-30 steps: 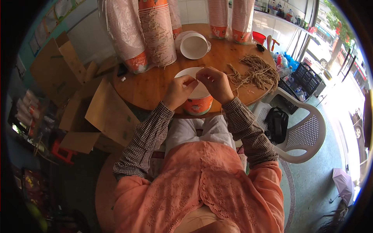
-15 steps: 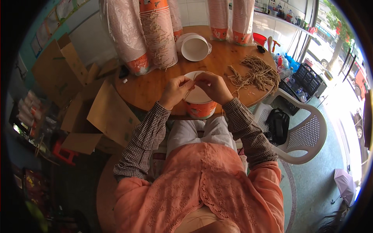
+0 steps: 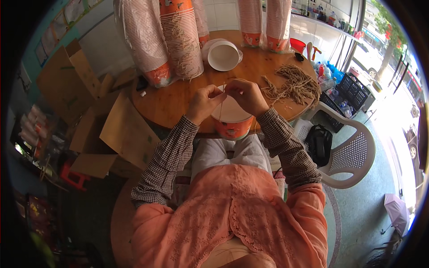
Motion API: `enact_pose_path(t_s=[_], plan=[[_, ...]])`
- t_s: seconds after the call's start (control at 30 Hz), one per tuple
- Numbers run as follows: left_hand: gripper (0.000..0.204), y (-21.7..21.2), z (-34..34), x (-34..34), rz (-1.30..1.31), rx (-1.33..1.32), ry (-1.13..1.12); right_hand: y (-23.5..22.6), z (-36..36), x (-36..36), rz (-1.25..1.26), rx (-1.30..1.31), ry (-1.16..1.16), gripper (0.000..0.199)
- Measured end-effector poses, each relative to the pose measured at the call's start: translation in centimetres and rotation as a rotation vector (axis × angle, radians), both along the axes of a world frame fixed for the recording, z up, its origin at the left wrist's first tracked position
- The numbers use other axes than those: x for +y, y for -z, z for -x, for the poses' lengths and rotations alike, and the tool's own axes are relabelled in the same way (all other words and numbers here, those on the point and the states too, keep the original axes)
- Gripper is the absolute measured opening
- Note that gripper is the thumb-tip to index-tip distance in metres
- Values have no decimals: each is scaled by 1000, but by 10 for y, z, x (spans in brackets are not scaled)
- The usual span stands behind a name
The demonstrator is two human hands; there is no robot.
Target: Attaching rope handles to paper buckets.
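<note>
My left hand (image 3: 205, 105) is closed in a pinch on a thin strand of twine (image 3: 221, 108), which hangs below the fingertips. Close beside it, my right hand (image 3: 248, 96) is also pinched shut, its fingertips at the upper part of the same strand. Both hands hover over the mouth of an orange-and-white paper bucket (image 3: 233, 128) at the table's near edge. Its inside is white, and the hands cover part of its rim. A loose heap of tan twine (image 3: 296, 85) lies on the table to the right.
Tall plastic-wrapped stacks of paper buckets (image 3: 182, 47) stand at the back of the round wooden table (image 3: 167, 105). A white paper bucket (image 3: 223, 57) lies tipped there. Open cardboard boxes (image 3: 129, 127) are at left; a pale plastic chair (image 3: 348, 156) holding a black bag is at right.
My fingertips have shifted slightly, and the strand now hangs straighter below my left fingers. My right hand has moved a little outward, and the bucket sits slightly nearer and further right.
</note>
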State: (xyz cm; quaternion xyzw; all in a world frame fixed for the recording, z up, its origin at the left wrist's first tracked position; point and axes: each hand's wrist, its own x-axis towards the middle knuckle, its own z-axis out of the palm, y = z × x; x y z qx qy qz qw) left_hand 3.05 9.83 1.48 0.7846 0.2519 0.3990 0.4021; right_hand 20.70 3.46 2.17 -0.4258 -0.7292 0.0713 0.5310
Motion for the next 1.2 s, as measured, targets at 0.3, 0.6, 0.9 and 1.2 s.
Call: enact_pose_path(t_s=[0.3,0.6,0.9,1.2], plan=[[11,18,17,-19,-62,60,14,-4,-24,15,-119,-4,250,5],[15,25,21,-24,-432,104,23,-14,-45,21,-96,46,325,8],[15,27,27,-14,-552,237,-10,0,-65,23,-44,13,329,9],[12,23,50,18,-778,404,-178,37,-75,-5,104,-211,173,9]])
